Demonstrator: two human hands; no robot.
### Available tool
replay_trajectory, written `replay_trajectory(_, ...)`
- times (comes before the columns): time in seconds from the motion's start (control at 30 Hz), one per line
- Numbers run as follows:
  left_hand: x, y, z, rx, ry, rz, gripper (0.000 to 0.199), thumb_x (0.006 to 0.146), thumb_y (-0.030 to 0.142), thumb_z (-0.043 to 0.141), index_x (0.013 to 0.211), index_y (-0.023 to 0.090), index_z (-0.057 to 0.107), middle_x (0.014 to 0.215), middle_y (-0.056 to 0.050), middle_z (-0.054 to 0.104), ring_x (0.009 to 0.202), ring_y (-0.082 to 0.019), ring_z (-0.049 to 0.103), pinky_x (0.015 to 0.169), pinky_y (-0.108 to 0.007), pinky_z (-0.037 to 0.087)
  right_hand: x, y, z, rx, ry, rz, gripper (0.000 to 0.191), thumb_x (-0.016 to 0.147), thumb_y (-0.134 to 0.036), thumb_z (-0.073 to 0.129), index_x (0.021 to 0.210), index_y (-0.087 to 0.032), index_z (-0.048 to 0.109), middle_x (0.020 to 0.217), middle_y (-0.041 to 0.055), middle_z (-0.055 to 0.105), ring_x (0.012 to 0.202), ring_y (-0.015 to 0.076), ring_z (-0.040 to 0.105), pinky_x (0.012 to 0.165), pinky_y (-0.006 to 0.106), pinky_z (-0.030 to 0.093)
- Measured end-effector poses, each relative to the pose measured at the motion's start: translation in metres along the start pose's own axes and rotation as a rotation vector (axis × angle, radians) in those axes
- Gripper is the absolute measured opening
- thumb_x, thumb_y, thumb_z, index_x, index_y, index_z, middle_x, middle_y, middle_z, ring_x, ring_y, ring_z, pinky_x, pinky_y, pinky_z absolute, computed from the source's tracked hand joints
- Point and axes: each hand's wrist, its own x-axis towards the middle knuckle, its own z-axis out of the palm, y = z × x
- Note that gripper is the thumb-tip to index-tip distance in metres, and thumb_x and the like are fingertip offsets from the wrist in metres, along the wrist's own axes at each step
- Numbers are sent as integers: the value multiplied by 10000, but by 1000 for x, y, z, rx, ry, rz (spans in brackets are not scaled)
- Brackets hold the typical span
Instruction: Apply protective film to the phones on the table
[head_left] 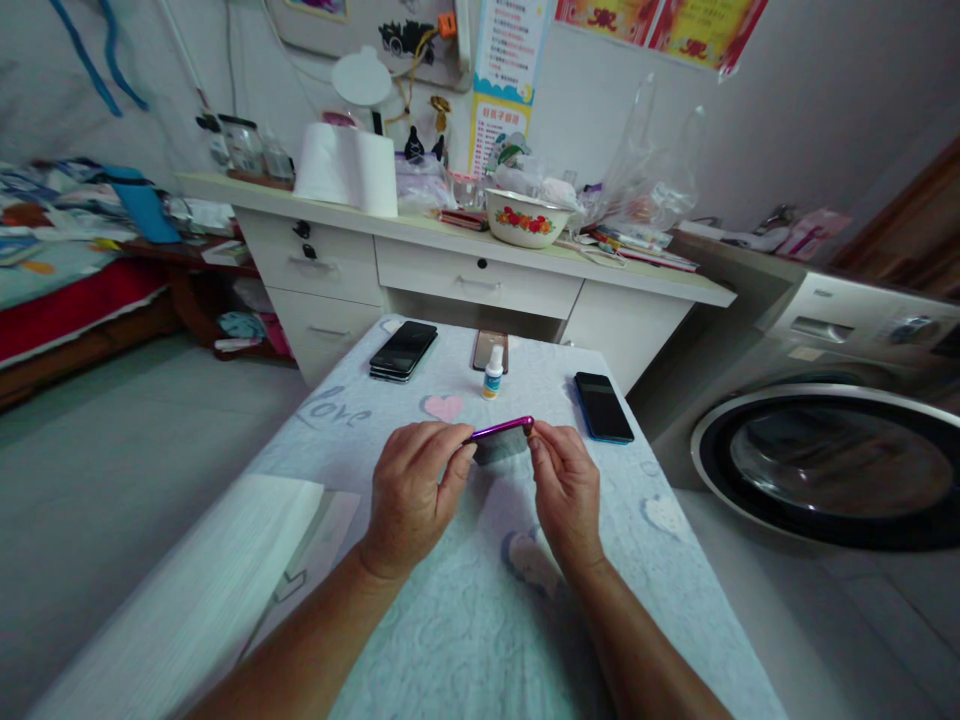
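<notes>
A phone with a shiny purple edge [501, 429] is held up over the cloth-covered table, tilted so that its edge faces me. A grey, glassy surface shows below that edge. My left hand [416, 490] pinches its left end between thumb and fingers. At the opposite end, the fingertips of my right hand [564, 492] close on its corner. Just beyond stands a small white spray bottle [493, 374] with a blue and orange label. A brownish phone or phone case [481, 350] lies behind the bottle.
Stacked dark phones [405, 350] lie at the table's far left, and a black phone with a blue edge [604, 407] lies at the right. White sheet material [202, 580] hangs along the left side. A white desk [480, 270] stands behind; a washing machine [810, 400] is at right.
</notes>
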Motion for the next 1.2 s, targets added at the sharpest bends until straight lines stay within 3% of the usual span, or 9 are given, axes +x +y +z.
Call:
replay_trajectory(0.33,0,-2,-1,-65,-5,-70,125,853,171,548,974,183,576,870,-37,630,837,-176,594,785,-312,472,-3,-10,0,21,-8,2,197,900,-244,512,1031,-229,658,856,29,558,762,139,558,695,279,474)
replay_trajectory(0.63,-5,1,8,-123,-121,-196,93,872,203,511,940,187,573,817,-11,638,757,-149,605,724,-272,464,0,-12,-5,-100,30,-120,228,906,-202,497,1071,-239,649,908,45,564,848,151,581,772,307,487)
replay_trajectory(0.87,-5,2,11,-126,-292,-209,114,789,143,530,880,208,556,733,21,612,697,-143,596,679,-259,437,2,-10,-6,-235,9,-247,252,904,-175,483,1094,-249,631,858,32,554,777,135,571,699,274,482)
replay_trajectory(1.0,-6,-2,12,-77,-463,-199,129,745,114,535,811,223,552,673,38,593,666,-147,579,627,-254,406,0,-6,-4,-309,-74,-256,260,904,-175,468,1093,-245,632,866,35,559,779,134,570,707,265,484)
replay_trajectory(1.2,-7,-10,16,-56,-558,-159,79,747,135,560,713,206,558,721,0,606,727,-170,568,666,-279,405,-6,6,1,-385,-211,-283,286,894,-138,446,1099,-221,627,886,44,559,777,133,571,699,244,486)
